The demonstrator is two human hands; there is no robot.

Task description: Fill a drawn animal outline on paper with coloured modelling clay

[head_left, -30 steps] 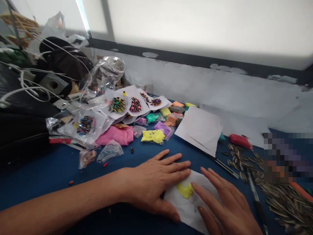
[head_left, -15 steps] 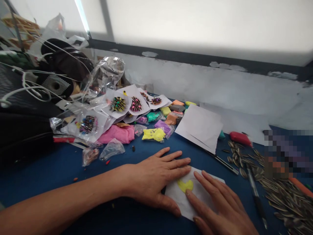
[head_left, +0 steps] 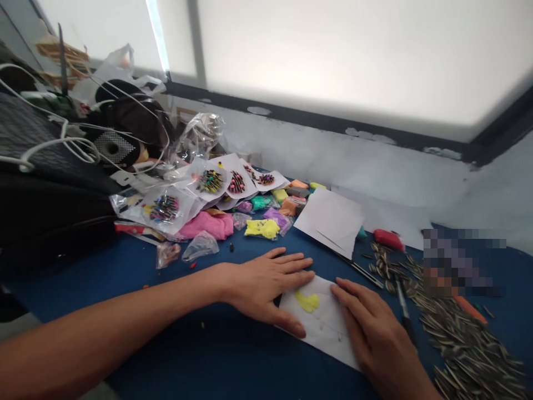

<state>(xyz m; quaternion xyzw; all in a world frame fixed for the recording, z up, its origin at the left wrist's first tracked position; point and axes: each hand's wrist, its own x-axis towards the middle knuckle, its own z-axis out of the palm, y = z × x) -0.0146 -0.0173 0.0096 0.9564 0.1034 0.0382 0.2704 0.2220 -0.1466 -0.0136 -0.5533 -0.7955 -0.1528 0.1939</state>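
Note:
A small sheet of white paper (head_left: 322,330) lies on the blue tabletop between my hands. Near its upper left is a flat, curved patch of yellow modelling clay (head_left: 307,301), with faint pencil lines drawn below it. My left hand (head_left: 272,286) rests flat along the paper's left edge, fingers stretched out and thumb on the near edge. On the right side of the sheet lies my right hand (head_left: 377,328), its fingers extended close together and holding nothing; the thumb is hidden.
Sunflower seeds (head_left: 466,339) spread at the right around a pen (head_left: 403,303). Behind my hands are blank paper sheets (head_left: 331,219), a yellow clay packet (head_left: 262,228), pink clay (head_left: 206,225) and seed-studded clay pieces (head_left: 210,181) on paper. Bags and cables crowd the left.
My right hand has moved off the yellow clay to the paper's right side, uncovering the pencil lines. My left hand stays on the left edge. The view has turned slightly.

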